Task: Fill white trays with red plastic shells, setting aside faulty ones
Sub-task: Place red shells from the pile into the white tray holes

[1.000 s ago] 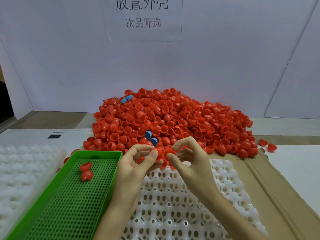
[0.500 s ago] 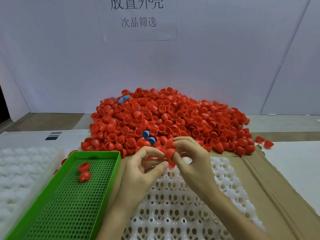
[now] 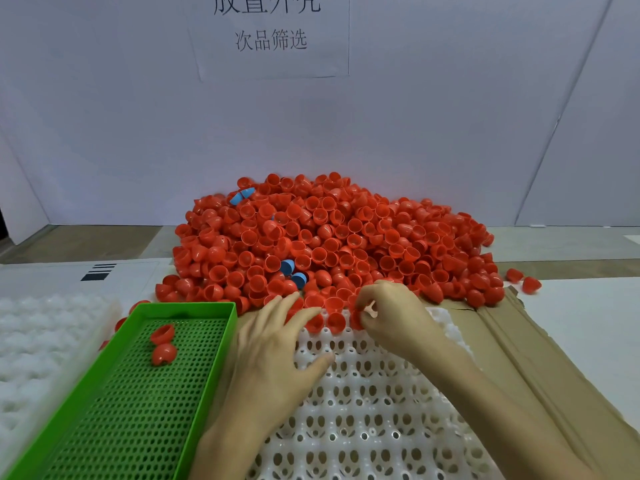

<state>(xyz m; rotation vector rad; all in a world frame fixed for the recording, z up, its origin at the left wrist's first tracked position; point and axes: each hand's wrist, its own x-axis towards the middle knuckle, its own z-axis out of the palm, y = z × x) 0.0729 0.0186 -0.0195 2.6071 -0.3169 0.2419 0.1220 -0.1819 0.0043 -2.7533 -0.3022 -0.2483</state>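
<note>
**Shell at the tray's far row**

My right hand (image 3: 391, 317) is curled, fingertips pinching a red shell (image 3: 356, 320) at the far row of the white tray (image 3: 363, 427) — just beside two seated shells (image 3: 336, 321). My left hand (image 3: 277, 351) rests on the tray's far-left corner, fingers straight and spread, holding nothing. The pile of red shells (image 3: 329, 244) lies just beyond. The green tray (image 3: 187, 308) on my left holds two rejects (image 3: 163, 353).

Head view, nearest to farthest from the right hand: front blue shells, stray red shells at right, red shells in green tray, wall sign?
1. Front blue shells, just left of the right hand, at the red shell pile's edge.
2. Stray red shells, right of pile.
3. Tray red shells, in the green tray, far left.
4. Wall sign, behind everything.
</note>
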